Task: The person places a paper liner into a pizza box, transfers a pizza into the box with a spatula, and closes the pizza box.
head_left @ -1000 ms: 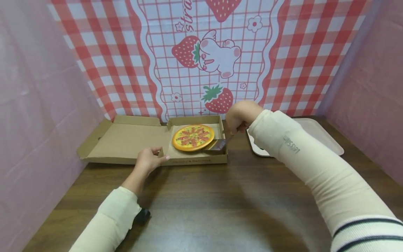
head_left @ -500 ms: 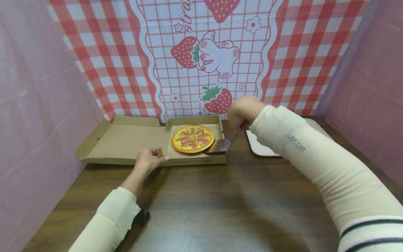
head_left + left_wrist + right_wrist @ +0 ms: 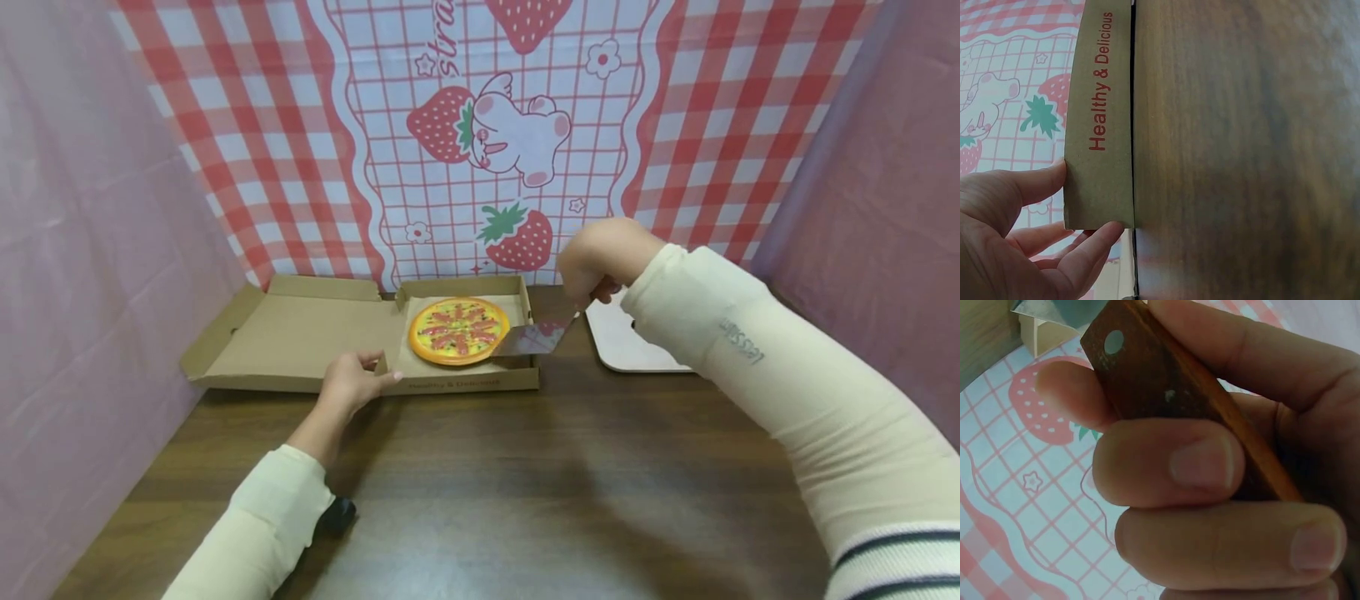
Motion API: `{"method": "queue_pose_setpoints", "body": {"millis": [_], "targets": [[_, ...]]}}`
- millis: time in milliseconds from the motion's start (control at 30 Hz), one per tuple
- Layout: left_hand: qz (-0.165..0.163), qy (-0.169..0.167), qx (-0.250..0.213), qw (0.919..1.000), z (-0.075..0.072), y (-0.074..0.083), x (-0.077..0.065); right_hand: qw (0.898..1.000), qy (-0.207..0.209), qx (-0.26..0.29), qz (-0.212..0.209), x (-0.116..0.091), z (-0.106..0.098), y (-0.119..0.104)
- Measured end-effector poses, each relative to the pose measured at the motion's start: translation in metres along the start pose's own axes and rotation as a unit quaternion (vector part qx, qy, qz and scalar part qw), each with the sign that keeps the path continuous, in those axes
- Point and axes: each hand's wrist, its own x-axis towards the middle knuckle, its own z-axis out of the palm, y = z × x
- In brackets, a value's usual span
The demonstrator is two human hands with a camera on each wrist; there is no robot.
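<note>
A round toy-like pizza (image 3: 457, 330) lies flat on paper in an open cardboard pizza box (image 3: 457, 386). My right hand (image 3: 600, 260) grips the wooden handle (image 3: 1160, 381) of a spatula, fingers wrapped around it in the right wrist view. The metal spatula blade (image 3: 534, 339) slants over the box's right wall, its tip at the pizza's right edge; whether they touch I cannot tell. At the box's front left corner, my left hand (image 3: 351, 383) holds the front wall, thumb on one edge and fingers at its end in the left wrist view.
The box lid (image 3: 300, 337) lies folded back to the left. A pale tray (image 3: 626, 337) stands right of the box, partly behind my right arm. Patterned cloth (image 3: 480, 125) hangs behind, with pink curtains (image 3: 870, 208) at both sides.
My right hand has drawn the spatula right and up, so the blade now sits farther from the pizza's middle. The pizza's right side has settled flat. My left hand has stayed put.
</note>
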Motion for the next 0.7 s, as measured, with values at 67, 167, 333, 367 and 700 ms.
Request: {"method": "queue_pose_setpoints", "body": {"millis": [67, 167, 333, 367, 700], "targets": [[-0.001, 0.000, -0.001, 1.0000, 0.000, 0.000, 0.000, 1.000, -0.002, 0.016, -0.016, -0.001, 0.003, 0.005], [-0.002, -0.001, -0.002, 1.0000, 0.000, 0.001, 0.000, 0.998, 0.000, 0.040, -0.037, -0.003, 0.009, 0.012], [-0.002, -0.001, -0.003, 1.0000, 0.000, 0.001, -0.001, 0.997, 0.008, 0.067, -0.048, -0.002, 0.020, 0.019], [-0.003, -0.001, -0.004, 1.0000, 0.000, 0.001, -0.001, 0.996, 0.008, 0.071, -0.050, -0.002, 0.022, 0.020], [-0.008, -0.004, -0.010, 0.9999, 0.000, 0.001, 0.000, 0.987, 0.048, 0.119, -0.093, 0.001, 0.047, 0.036]]}}
